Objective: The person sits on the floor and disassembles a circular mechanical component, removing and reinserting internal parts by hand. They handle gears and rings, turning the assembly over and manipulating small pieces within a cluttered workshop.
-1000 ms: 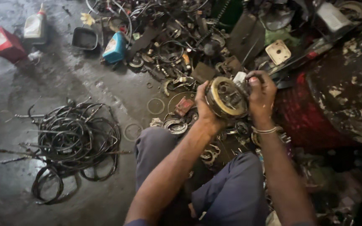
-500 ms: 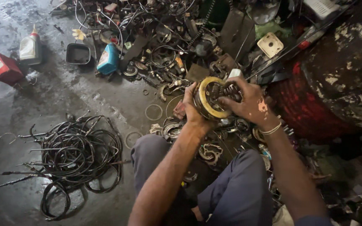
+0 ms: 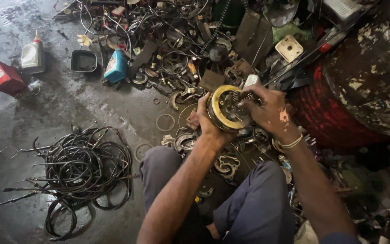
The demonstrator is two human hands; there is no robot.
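I hold a round metal clutch assembly (image 3: 225,108) with a yellowish rim and coil springs in front of me, above my knees. My left hand (image 3: 207,121) grips its left and lower edge. My right hand (image 3: 268,108) closes over its right side, fingers on the springs near the centre, with a band on the wrist. Below the part, loose metal rings and plates (image 3: 185,141) lie on the floor between my legs.
A coil of black cables (image 3: 86,168) lies on the wet concrete at left. A red box (image 3: 2,77), a white bottle (image 3: 33,56), a black tray (image 3: 84,60) and a blue can (image 3: 116,67) stand farther back. Scrap parts fill the top; a rusty red drum (image 3: 339,113) is at right.
The view has shifted slightly. The clutch assembly has tilted so its face with the springs shows more, and my right hand has moved over its right side.
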